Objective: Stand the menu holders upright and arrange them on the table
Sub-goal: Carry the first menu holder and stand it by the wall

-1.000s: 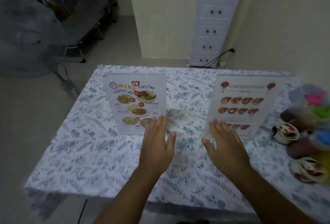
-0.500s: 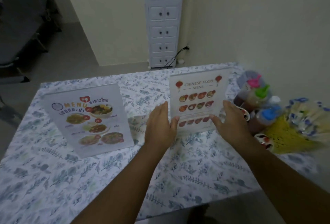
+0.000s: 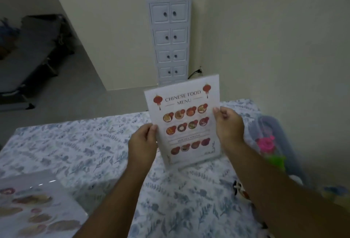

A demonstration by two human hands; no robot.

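Gripping the Chinese food menu holder (image 3: 186, 122) by its two side edges, the left hand (image 3: 141, 143) pinches the left edge and the right hand (image 3: 230, 126) the right edge. The holder stands about upright, tilted slightly, over the far right part of the floral tablecloth (image 3: 79, 143); whether its base touches is unclear. A second menu holder (image 3: 36, 205) sits blurred at near left

Floral-clothed table (image 3: 81, 148); second menu holder (image 3: 36, 207) near left, colourful bottles (image 3: 270, 148) right, blurred.
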